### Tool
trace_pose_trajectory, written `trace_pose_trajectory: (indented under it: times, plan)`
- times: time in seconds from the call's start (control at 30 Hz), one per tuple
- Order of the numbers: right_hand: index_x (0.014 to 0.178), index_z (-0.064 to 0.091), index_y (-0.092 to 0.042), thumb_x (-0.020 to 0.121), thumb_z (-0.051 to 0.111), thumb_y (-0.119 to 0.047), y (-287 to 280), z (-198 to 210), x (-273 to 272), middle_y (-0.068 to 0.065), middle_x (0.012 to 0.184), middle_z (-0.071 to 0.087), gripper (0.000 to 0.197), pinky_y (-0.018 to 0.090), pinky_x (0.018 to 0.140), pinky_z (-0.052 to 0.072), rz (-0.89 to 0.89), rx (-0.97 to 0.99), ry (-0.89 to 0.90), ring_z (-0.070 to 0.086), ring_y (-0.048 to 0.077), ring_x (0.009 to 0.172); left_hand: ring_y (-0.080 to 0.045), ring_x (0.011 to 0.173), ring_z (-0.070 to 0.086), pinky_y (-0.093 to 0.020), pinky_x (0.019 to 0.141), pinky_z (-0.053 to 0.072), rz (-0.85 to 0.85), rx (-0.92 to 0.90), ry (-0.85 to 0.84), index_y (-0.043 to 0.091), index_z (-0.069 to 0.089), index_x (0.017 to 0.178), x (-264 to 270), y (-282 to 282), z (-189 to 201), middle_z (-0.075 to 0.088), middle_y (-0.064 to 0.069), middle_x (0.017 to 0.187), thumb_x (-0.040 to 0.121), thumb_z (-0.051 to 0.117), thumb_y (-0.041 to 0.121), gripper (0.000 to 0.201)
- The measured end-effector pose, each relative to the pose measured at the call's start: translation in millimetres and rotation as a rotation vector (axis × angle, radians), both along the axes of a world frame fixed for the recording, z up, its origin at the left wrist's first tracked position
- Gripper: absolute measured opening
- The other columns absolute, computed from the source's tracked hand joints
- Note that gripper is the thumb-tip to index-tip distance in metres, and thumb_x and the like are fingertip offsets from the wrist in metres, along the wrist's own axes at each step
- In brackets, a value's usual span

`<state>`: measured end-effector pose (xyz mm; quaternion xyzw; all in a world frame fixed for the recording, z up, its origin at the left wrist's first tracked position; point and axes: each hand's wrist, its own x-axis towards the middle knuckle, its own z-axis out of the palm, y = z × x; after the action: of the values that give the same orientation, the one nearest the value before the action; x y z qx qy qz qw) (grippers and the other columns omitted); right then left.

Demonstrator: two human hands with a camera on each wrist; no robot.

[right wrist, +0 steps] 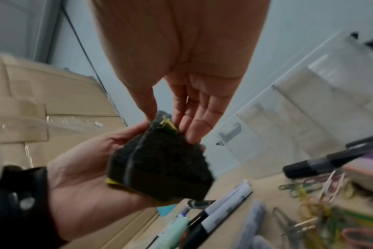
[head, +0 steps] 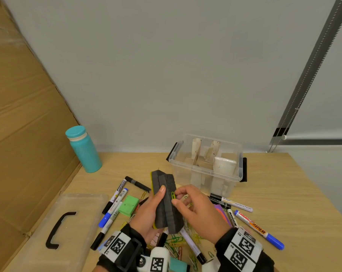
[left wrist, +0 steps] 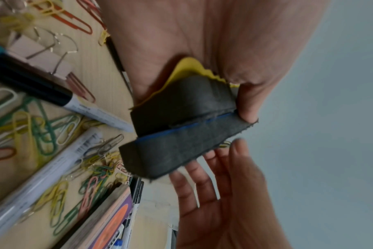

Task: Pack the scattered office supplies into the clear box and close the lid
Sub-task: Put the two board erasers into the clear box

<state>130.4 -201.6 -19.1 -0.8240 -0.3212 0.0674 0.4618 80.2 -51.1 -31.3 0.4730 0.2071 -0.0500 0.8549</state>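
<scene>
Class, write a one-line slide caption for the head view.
Left hand holds two dark erasers; right hand pinches a green paper clip on them.

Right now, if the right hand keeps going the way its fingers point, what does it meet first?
The right hand points left at the dark grey foam whiteboard erasers held by the left hand. It already pinches a green paper clip against them, so they block it.

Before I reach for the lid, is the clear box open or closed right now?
Open. The clear box has no cover on top, and its lid lies flat on the table far to the left, handle up.
</scene>
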Motion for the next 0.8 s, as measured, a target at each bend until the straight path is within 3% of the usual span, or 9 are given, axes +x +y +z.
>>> trace_pose_trajectory:
  times: [0.2, 0.3, 0.4, 0.53, 0.63, 0.7, 0.8]
  plan:
    - [0.093, 0.057, -0.022, 0.091, 0.059, -0.024, 5.0, 5.1, 1.7, -0.004, 0.095, 0.054, 0.003, 0.022, 0.072, 0.053, 0.034, 0.101, 0.157, 0.058, 0.008, 0.079, -0.034, 0.113, 0.062, -0.054, 0.097, 0.047, -0.024, -0.017, -0.01, 0.024, 0.049, 0.134, -0.2, -1.4, -1.5, 0.064, -0.017, 0.123, 0.085, 0.056, 0.044, 0.054]
    - [0.093, 0.058, -0.017, 0.091, 0.059, -0.017, 3.3, 9.0, 2.9, -0.002, 0.085, 0.058, 0.002, 0.018, 0.066, 0.052, 0.04, 0.124, 0.238, 0.065, 0.012, 0.076, -0.035, 0.108, 0.064, -0.049, 0.089, 0.053, -0.029, 0.006, -0.016, 0.021, 0.05, 0.132, -1.9, -1.5, -1.2, 0.065, -0.019, 0.121, 0.082, 0.061, 0.033, 0.053]
    - [0.089, 0.057, -0.021, 0.09, 0.06, -0.013, -1.0, 2.8, 5.8, -0.004, 0.08, 0.06, 0.008, 0.019, 0.065, 0.053, 0.037, 0.101, 0.234, 0.066, 0.012, 0.072, -0.034, 0.104, 0.065, -0.045, 0.081, 0.055, -0.028, 0.031, -0.018, 0.017, 0.05, 0.132, -4.9, 0.1, -3.7, 0.064, -0.021, 0.121, 0.074, 0.065, 0.025, 0.06]
    - [0.084, 0.056, -0.024, 0.088, 0.055, -0.008, -14.9, -14.9, 9.8, -0.012, 0.085, 0.055, 0.016, 0.012, 0.068, 0.047, 0.061, -0.14, 0.022, 0.056, 0.005, 0.074, -0.03, 0.108, 0.064, -0.044, 0.082, 0.054, 0.011, 0.017, -0.028, 0.019, 0.051, 0.131, -6.5, 8.0, -1.9, 0.066, -0.015, 0.121, 0.075, 0.064, 0.031, 0.059]
    - [0.081, 0.056, -0.022, 0.087, 0.046, -0.002, -30.1, -30.9, 11.5, -0.007, 0.093, 0.051, 0.023, 0.021, 0.077, 0.047, 0.166, -0.412, -0.014, 0.049, 0.002, 0.076, -0.03, 0.11, 0.063, -0.047, 0.087, 0.052, 0.048, 0.04, -0.039, 0.022, 0.049, 0.134, -8.7, 15.7, -0.7, 0.065, -0.015, 0.121, 0.075, 0.062, 0.033, 0.061]
    - [0.081, 0.056, -0.02, 0.088, 0.046, -0.002, -40.8, -35.5, 18.6, -0.007, 0.097, 0.047, 0.022, 0.024, 0.082, 0.046, 0.094, -0.428, -0.017, 0.046, 0.001, 0.082, -0.032, 0.109, 0.062, -0.05, 0.089, 0.051, 0.051, 0.059, -0.031, 0.022, 0.046, 0.136, -11.1, 20.3, -3.0, 0.063, -0.018, 0.123, 0.076, 0.063, 0.036, 0.064]
    - [0.094, 0.053, -0.02, 0.091, 0.051, -0.014, -57.6, -32.2, 31.3, -0.005, 0.104, 0.043, 0.007, 0.02, 0.077, 0.043, -0.124, -0.434, -0.077, 0.052, 0.008, 0.085, -0.034, 0.108, 0.062, -0.055, 0.092, 0.049, 0.055, 0.067, -0.011, 0.024, 0.043, 0.138, -14.2, 23.7, -6.3, 0.06, -0.018, 0.125, 0.075, 0.064, 0.037, 0.068]
